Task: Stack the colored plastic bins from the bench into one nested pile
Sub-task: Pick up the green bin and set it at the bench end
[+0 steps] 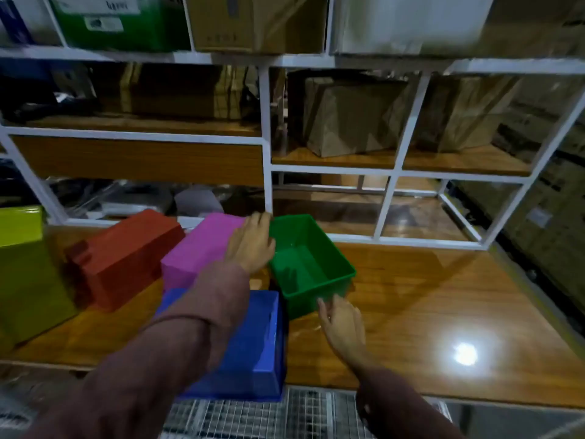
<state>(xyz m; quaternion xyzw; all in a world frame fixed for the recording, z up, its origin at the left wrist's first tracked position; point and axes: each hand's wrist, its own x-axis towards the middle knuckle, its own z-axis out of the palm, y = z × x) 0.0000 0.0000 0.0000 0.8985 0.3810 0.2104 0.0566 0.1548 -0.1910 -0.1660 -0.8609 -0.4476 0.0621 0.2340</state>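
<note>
On wooden bench [427, 296]: green bin [308, 264], upright, open, empty; pink bin [196, 251], red bin [126, 258], blue bin [250, 350], yellow bin [28, 280], all overturned; left hand [251, 242] flat on pink bin, fingers spread; right hand [343, 324] loosely open, fingertips at green bin's near wall, contact unclear; yellow bin cut off at frame edge; blue bin partly behind sleeve.

The scene is dimly lit, with warm light from above. A bright glare spot is thrown on the glossy surface [465, 354] at the right. The shelves [267, 134] are left in deep shadow, and their straight bars are bent by wide-angle distortion toward the edges. Motion blur is seen throughout, strongest on the boxes [253, 23] at the top and the sleeves at the bottom.
</note>
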